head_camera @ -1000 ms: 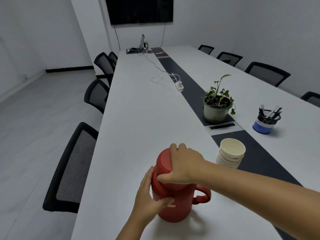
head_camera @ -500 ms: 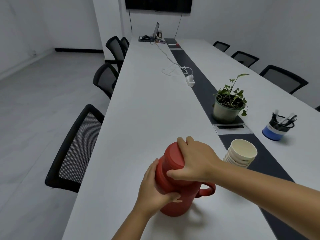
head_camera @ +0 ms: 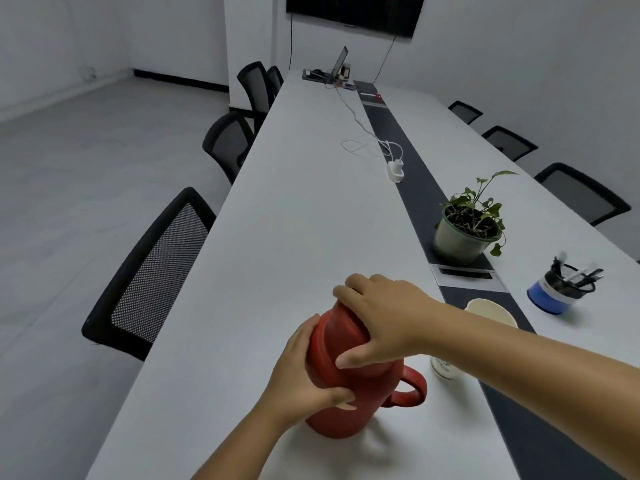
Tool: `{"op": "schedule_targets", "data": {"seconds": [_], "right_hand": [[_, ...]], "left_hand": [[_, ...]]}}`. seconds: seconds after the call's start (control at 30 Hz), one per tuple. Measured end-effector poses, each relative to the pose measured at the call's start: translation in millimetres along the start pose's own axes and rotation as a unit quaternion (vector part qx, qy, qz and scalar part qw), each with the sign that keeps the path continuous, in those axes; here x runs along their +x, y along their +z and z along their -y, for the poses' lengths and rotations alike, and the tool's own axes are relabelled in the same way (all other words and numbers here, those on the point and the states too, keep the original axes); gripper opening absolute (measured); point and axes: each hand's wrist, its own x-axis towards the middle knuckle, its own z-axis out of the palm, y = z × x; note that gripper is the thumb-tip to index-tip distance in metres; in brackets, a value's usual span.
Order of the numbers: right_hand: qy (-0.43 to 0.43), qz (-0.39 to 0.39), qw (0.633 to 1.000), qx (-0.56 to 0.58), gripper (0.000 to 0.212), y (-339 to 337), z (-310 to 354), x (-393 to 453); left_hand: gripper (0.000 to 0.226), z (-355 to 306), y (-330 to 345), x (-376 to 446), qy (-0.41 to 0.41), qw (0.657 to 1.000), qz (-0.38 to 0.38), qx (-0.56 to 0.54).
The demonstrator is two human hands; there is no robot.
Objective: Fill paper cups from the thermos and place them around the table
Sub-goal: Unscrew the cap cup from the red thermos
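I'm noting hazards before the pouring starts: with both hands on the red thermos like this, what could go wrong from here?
1. The right hand grips the lid while the left hand holds the body of the red thermos, which looks tilted; if the lid comes free suddenly, liquid might spill on the table.
2. The stack of paper cups stands right behind the right forearm; a jerk could topple it.

White table top ahead of thermos open, wide way for my hands up to charger and its cable. Left of thermos, open strip to table edge; chair stands just beyond. Right side tight: my right forearm crosses over stack of paper cups. Further right pen holder, behind it plant pot.
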Motion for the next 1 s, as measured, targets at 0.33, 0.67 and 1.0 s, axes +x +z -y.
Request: {"op": "schedule_targets", "data": {"seconds": [0.33, 0.67, 1.0], "right_hand": [[-0.054, 0.080, 0.993, 0.067, 0.093, -13, -18, -12], [-0.034, 0.121, 0.992, -0.017, 0.090, -27, -11, -14], [0.024, 0.128, 0.991, -0.010, 0.096, -23, -8, -12]], "left_hand": [[0.104, 3, 1, -1, -0.007, 1.000, -0.005, 0.003], [0.084, 11, 0, -16, -0.023, 0.999, -0.029, -0.012], [0.105, -6, 2, -13, -0.023, 0.999, -0.024, 0.023]]}}
